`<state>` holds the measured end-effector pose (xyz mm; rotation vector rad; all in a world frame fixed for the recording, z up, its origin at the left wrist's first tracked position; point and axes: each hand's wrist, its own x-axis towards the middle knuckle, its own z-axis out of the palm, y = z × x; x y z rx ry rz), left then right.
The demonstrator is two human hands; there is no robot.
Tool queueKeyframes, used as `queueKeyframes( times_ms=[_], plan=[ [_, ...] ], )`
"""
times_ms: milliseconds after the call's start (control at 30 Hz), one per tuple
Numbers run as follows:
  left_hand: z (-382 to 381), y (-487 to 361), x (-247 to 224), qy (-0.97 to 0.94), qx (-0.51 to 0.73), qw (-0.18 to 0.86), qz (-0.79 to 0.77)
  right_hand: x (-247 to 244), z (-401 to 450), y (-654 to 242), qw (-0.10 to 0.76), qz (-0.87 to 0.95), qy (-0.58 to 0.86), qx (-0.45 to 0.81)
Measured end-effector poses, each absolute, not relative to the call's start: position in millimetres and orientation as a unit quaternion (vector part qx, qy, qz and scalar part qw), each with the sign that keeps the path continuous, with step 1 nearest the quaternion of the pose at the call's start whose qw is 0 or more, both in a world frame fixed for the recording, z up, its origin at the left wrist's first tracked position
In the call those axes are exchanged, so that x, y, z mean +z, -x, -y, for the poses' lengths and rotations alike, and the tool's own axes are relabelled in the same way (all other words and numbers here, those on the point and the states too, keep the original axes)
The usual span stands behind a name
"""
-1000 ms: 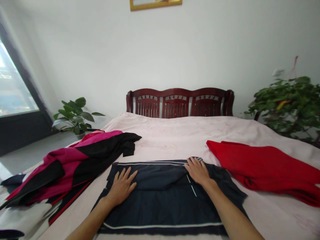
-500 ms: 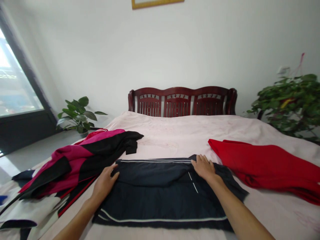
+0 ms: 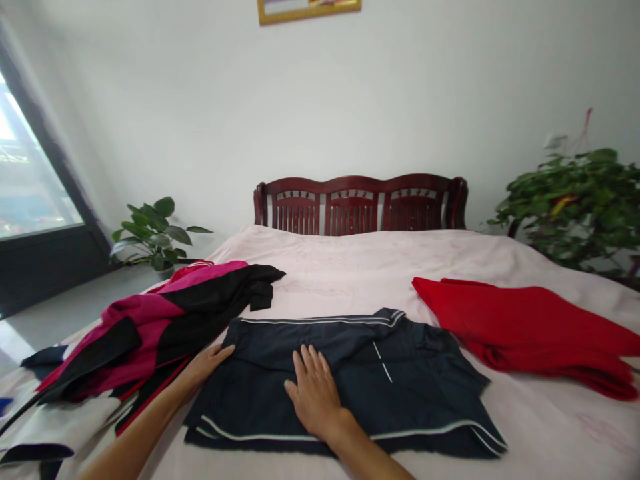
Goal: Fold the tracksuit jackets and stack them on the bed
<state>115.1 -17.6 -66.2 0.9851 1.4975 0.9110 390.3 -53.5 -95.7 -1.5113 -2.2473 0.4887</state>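
Observation:
A navy garment with white piping lies folded in a wide, flat shape on the bed in front of me. My right hand rests palm down near its middle, fingers stretched out and somewhat spread. At the garment's left edge is my left hand, its thumb and fingers extended and touching the cloth. Part of the left fingers is hard to make out. The garment's upper right corner has a small raised fold, and its right side spreads loosely over the sheet.
On the left lies a heap of clothes with a magenta and black jacket. A red folded garment sits to the right on the pale pink bedsheet. Beyond are a dark wooden backrest, a left plant and a right plant.
My right hand has left the garment's upper right edge and moved left and nearer, onto its middle. The left hand has shifted slightly down and left along the edge.

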Motion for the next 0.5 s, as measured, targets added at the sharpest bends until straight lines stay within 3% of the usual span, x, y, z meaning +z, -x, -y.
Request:
queueKeyframes(
  times_ms=[200,400,500],
  plan=[
    [1.2,-121.1,-55.2,-0.392,0.425,0.607,-0.546,-106.5,45.4,-390.6,0.25,0.781,0.536,0.203],
    [-27.4,-185.6,1.4,-0.494,0.451,0.53,-0.521,-98.4,25.1,-388.3,0.449,0.622,0.451,0.456],
    [-26.0,-247.0,5.4,-0.546,0.412,0.528,-0.503,-84.6,11.6,-403.8,0.485,0.584,0.425,0.493]
  ],
)
